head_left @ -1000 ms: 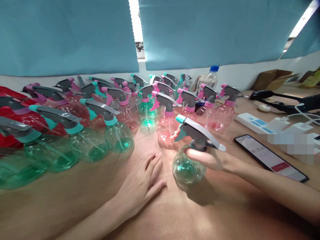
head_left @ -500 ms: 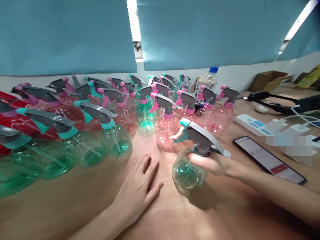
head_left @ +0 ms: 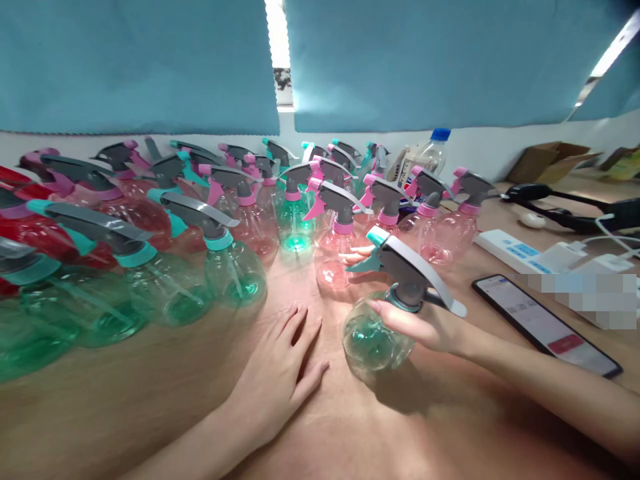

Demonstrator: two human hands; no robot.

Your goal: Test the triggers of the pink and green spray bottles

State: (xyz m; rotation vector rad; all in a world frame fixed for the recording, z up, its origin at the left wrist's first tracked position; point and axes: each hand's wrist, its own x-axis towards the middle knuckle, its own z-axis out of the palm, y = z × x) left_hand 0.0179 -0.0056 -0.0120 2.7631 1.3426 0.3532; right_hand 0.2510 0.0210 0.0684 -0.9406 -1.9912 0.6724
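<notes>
My right hand (head_left: pixel 425 327) grips a green spray bottle (head_left: pixel 370 340) around its shoulder and neck, with the thumb across the near side. Some of its fingers reach out behind the grey and teal spray head, toward the trigger; whether they touch it I cannot tell. The bottle leans slightly, and green shows in its clear body. Flat on the table lies my left hand (head_left: pixel 275 373), fingers spread, holding nothing. Just beyond the held bottle stands a pink spray bottle (head_left: pixel 333 270). Nearest to my left hand on the far side is another green spray bottle (head_left: pixel 235 280).
Several green and pink spray bottles crowd the left and back of the table (head_left: pixel 165 427). At the right lie a phone (head_left: pixel 545 327), a white power strip (head_left: pixel 510 250) with plugs, and black glasses-like gear (head_left: pixel 560 207). A blue-capped bottle (head_left: pixel 434 157) and a cardboard box (head_left: pixel 547 162) stand behind.
The view has shifted a little. My right hand keeps hold of the green spray bottle, and its fingers behind the spray head look straighter. My left hand rests in the same place.
</notes>
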